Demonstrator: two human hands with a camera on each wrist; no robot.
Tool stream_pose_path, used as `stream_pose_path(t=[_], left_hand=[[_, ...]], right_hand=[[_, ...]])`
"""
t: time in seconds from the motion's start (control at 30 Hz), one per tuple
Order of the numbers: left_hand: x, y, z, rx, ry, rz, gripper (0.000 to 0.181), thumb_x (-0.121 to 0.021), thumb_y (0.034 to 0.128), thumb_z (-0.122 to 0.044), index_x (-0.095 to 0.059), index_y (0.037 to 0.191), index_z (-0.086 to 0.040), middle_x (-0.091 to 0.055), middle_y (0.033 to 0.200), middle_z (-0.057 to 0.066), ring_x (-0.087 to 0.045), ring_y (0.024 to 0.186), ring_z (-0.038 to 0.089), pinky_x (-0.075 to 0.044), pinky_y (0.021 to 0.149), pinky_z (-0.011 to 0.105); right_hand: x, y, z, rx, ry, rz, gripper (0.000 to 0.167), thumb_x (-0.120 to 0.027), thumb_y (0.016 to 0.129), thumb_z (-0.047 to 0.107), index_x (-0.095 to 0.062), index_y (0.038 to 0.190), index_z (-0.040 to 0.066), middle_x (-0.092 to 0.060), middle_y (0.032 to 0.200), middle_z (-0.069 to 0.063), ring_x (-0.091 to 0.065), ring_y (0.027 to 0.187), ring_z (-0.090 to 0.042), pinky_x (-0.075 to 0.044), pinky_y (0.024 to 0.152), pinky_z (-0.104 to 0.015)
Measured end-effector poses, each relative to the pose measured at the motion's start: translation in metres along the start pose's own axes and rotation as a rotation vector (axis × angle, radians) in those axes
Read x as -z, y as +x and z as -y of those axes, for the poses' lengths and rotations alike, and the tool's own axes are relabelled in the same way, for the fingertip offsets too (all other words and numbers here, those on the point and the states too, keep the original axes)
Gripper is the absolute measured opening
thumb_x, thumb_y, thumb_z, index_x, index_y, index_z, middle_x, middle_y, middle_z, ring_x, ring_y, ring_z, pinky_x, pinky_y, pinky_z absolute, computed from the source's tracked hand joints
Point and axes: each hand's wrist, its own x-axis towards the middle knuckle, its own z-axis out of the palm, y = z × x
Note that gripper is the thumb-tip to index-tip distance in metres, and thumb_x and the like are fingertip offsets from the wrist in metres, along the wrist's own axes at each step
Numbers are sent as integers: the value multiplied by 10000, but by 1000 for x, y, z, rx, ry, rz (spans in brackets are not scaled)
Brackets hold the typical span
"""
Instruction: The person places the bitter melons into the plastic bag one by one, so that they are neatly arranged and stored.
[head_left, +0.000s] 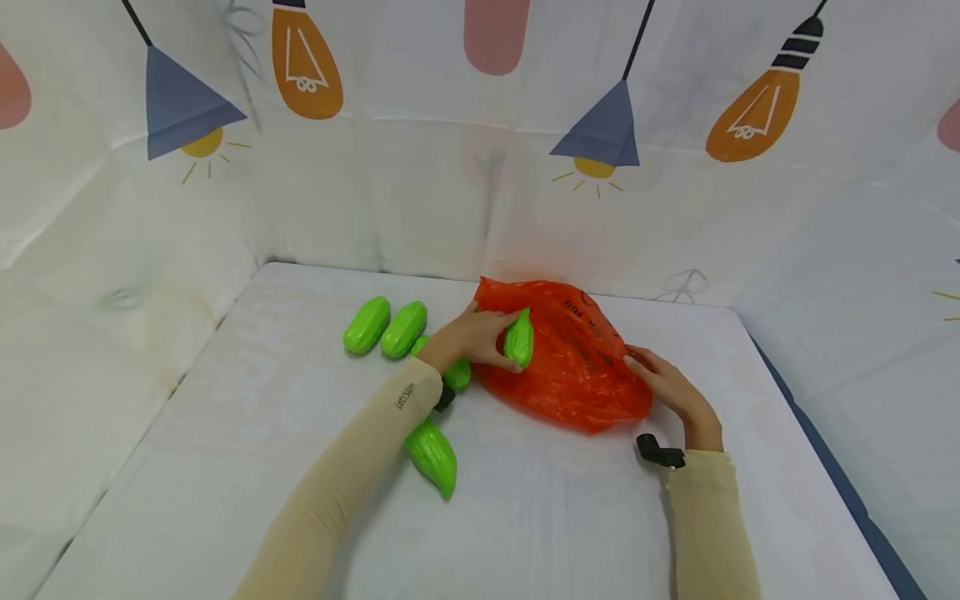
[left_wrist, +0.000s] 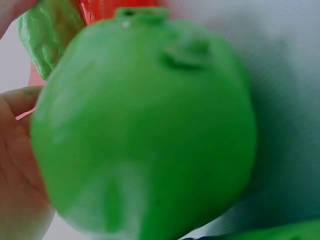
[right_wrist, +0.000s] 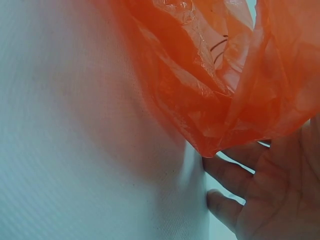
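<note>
Between thumb and fingers, my left hand (head_left: 480, 333) pinches a green bitter melon (head_left: 519, 340), tip up, over the left part of a red plastic bag (head_left: 570, 392). The left wrist view shows its ridged, glossy skin (left_wrist: 45, 37) at the upper left. A smooth green vegetable (left_wrist: 145, 125), blurred and close, fills much of that view. My right hand (head_left: 675, 392) holds the bag's right edge; its fingers lie along the crumpled film (right_wrist: 270, 100), and the thumb's hold is partly hidden.
Two smooth green oblong vegetables (head_left: 386, 327) lie at the back left of the white table (head_left: 555, 517). More green pieces (head_left: 457, 375) are partly hidden under my left wrist. Another bitter melon (head_left: 432, 458) lies nearer me. A patterned cloth wall (head_left: 420, 192) stands behind the table.
</note>
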Motion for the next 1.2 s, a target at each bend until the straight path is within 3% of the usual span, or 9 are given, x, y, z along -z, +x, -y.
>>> stream_pose_path(t=[0.47,0.93,1.2], left_hand=[[-7,-2,0,11,-25,38,1036,-673,793,-670,-216,1573,-167,-366,1576,5,-329,1457,159,-22,1226,555],[-12,1,3,0,-45,24,1072,-699,737,-710,-248,1567,-203,-388,1562,-31,-355,1435,147,-75,1214,542],[-10,-1,4,11,-56,44,1128,-707,727,-713,-221,1570,-142,-354,1581,0,-340,1453,185,-66,1220,539]], right_hand=[[-1,-1,2,-25,3,10,797,-377,988,608,-230,1555,67,-244,1582,-246,-227,1433,-461,-214,1111,-706],[0,0,1,-7,-1,2,777,-378,996,588,-249,1547,55,-268,1573,-240,-241,1428,-451,-219,1117,-696],[0,1,2,-13,-3,6,788,-379,993,597,-248,1547,52,-260,1577,-241,-236,1432,-454,-216,1119,-694]])
